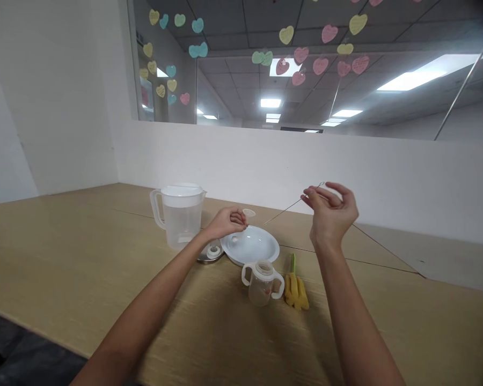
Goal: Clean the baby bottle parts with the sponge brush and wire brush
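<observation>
The right hand pinches a thin looped wire, raised and slanting down toward the loosely curled left hand, whose hold I cannot tell, by the white bowl; nearer are a two-handled cup and yellow sponge brush, with a lidded pitcher farther left

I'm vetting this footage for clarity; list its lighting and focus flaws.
Head view: ceiling lights burn out to white; soft shadows darken the table in front of the two-handled cup; the top right corner is dark; writing on the heart-shaped notes is illegible.
</observation>
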Demonstrator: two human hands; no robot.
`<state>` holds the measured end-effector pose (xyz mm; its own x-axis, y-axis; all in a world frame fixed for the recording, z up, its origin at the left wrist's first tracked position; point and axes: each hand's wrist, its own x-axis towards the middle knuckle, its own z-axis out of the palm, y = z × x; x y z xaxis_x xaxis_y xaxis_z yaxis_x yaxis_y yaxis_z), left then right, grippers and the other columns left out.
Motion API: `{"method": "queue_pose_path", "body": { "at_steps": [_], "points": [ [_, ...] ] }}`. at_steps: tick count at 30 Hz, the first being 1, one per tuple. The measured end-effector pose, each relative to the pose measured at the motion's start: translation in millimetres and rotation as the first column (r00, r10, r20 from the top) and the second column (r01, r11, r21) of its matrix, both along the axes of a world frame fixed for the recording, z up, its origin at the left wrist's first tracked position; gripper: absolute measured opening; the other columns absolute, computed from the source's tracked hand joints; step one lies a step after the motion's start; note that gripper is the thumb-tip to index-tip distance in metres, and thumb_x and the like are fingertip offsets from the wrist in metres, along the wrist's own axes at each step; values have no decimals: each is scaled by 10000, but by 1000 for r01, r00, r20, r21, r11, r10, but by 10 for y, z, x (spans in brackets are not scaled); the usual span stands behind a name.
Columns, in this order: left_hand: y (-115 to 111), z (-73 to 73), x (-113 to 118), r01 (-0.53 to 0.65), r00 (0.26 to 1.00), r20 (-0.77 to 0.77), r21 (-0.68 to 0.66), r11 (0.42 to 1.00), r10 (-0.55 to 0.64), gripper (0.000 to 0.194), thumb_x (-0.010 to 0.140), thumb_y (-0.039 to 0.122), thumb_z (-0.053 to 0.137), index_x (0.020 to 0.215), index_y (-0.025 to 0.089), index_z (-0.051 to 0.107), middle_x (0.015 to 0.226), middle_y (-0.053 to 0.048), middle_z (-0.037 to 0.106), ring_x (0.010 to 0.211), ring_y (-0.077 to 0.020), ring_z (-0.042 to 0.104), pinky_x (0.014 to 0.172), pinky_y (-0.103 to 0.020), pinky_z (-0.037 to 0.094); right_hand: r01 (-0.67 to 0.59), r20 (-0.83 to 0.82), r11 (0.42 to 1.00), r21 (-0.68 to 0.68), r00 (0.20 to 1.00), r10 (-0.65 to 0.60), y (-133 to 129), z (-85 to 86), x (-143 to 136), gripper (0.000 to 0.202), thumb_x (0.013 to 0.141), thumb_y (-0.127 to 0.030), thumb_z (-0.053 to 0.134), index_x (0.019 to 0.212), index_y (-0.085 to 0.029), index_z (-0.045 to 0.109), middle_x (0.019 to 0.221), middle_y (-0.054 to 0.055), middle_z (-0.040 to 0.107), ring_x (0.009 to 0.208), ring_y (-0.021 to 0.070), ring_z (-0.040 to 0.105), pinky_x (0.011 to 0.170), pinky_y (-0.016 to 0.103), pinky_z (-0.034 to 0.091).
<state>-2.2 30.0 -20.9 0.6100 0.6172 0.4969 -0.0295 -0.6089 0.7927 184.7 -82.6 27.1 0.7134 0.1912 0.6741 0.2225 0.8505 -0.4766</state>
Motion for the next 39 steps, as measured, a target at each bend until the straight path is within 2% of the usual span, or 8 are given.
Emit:
{"method": "queue_pose_path", "body": {
  "at_steps": [2,4,10,16,20,23,30,39],
  "points": [
    [9,-111,89,59,996,76,-151,987,-48,301,548,214,729,788,113,577,746,-57,651,735,-161,614,718,-296,472,32,55,999,43,998,-35,-184,128,-92,396,606,-172,724,972,-171,575,709,-20,653,675,148,637,672,363,575],
    [2,-208,156,76,990,137,-254,964,-42,338,548,233,742,829,110,601,763,-57,653,771,-166,607,757,-303,455,78,108,995,64,991,-84,-314,202,-177,331,634,-174,709,946,-165,602,715,-16,647,699,149,636,686,360,576],
    [-41,-311,219,112,977,214,-426,898,-21,306,614,300,709,845,103,669,863,-86,634,773,-138,553,774,-280,407,156,174,984,86,970,-169,-409,235,-309,235,675,-205,685,902,-174,632,741,-7,638,730,163,634,699,380,572],
    [-72,-249,227,27,989,147,-343,939,25,352,674,336,634,941,107,643,679,-9,540,656,-100,467,661,-243,366,176,199,982,69,962,-186,-380,214,-342,204,708,-225,658,908,-196,625,774,-4,631,747,163,632,705,378,569],
    [-98,-208,245,54,992,126,-286,957,-19,242,678,359,587,685,118,593,655,-7,508,678,-119,476,676,-253,377,115,236,991,68,963,-129,-372,203,-396,182,729,-231,642,904,-197,607,786,-7,632,733,151,633,719,376,566],
    [-119,-184,255,71,992,120,-268,961,-40,224,668,340,579,603,132,528,636,2,493,661,-118,465,674,-253,370,53,268,997,57,961,-67,-348,185,-434,169,735,-235,638,893,-192,593,781,-5,635,727,150,636,729,378,562],
    [-131,-159,261,88,987,153,-246,965,-51,187,669,315,571,682,128,569,678,-6,512,699,-124,468,691,-255,361,-34,316,999,-7,948,34,-259,117,-468,161,722,-232,651,866,-184,596,782,5,640,754,161,641,729,368,567],
    [-179,-110,282,45,990,139,-210,977,-15,225,703,347,556,749,129,592,729,-17,529,722,-129,469,696,-248,366,3,349,999,-34,937,9,-210,50,-537,152,732,-233,638,872,-189,597,810,18,653,784,169,643,730,352,564]
  ]
}}
